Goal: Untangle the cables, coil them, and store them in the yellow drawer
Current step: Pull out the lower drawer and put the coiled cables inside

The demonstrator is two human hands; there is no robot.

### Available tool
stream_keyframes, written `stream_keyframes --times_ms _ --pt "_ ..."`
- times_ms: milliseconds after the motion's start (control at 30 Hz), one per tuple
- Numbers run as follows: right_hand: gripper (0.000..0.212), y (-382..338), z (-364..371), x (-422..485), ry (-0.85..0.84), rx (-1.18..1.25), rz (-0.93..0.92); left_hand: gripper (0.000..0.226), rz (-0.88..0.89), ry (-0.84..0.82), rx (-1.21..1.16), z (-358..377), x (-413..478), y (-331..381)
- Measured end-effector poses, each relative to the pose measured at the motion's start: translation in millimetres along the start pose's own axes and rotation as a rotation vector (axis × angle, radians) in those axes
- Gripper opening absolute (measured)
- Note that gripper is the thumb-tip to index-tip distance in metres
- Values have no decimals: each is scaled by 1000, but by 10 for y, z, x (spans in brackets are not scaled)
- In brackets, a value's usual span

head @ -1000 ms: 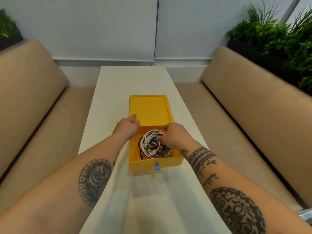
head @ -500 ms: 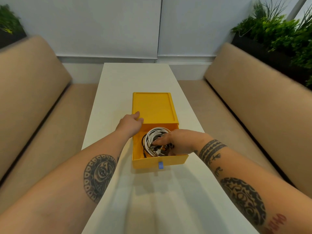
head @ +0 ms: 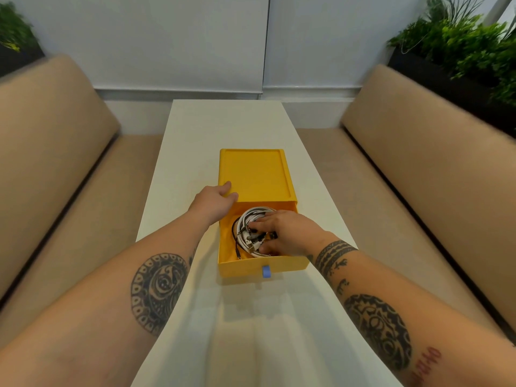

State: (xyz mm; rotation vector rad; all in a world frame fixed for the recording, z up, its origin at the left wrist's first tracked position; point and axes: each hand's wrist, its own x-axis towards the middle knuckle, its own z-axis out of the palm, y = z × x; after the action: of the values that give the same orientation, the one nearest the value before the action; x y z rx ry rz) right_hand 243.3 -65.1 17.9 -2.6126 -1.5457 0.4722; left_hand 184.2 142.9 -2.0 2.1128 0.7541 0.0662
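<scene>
A yellow drawer (head: 262, 268) with a small blue pull tab (head: 265, 271) stands pulled out of its yellow case (head: 255, 174) in the middle of the white table. Inside it lie coiled white and black cables (head: 247, 227). My right hand (head: 284, 233) reaches into the drawer from the right, its fingers spread flat and pressing down on the coils. My left hand (head: 213, 203) rests on the case's near left corner, fingers over its top edge.
The long white table (head: 195, 129) runs away from me between two tan benches (head: 55, 152) (head: 424, 163). Green plants in dark planters stand at the far right (head: 460, 46) and far left (head: 14, 32). A white wall closes the far end.
My right hand has turned and slid leftward across the cables, fingers now pointing left over the coil. The left hand stays on the case corner. The view has shifted slightly.
</scene>
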Motion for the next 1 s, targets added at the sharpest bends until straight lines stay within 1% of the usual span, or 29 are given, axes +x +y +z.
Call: stream_keyframes --times_ms 133,200,267,400,500,600,700,833,1000 --pt "70 -20 -5 -27 -10 111 62 56 -17 -5 -13 2 3 16" --pt "74 -70 -22 -39 63 144 92 56 -22 -10 -7 -4 3 25" --pt "73 -157 -37 -40 132 110 140 56 -30 -12 -9 -4 -5 33" --pt "69 -408 0 -22 57 -81 236 57 -43 -11 -20 -3 -29 49" --pt "57 -490 4 28 66 -170 234 57 -48 -6 -27 -4 -35 64" --pt "43 -489 6 72 66 -167 210 56 -51 -5 -31 -11 -48 79" --pt "40 -481 42 95 101 -133 175 57 -49 -9 -22 -27 -57 79" --pt "34 -437 58 120 135 -74 171 57 -45 -12 -15 -30 -46 73" --pt "39 -388 59 143 177 -45 154 57 -48 -19 -11 -31 -33 72"
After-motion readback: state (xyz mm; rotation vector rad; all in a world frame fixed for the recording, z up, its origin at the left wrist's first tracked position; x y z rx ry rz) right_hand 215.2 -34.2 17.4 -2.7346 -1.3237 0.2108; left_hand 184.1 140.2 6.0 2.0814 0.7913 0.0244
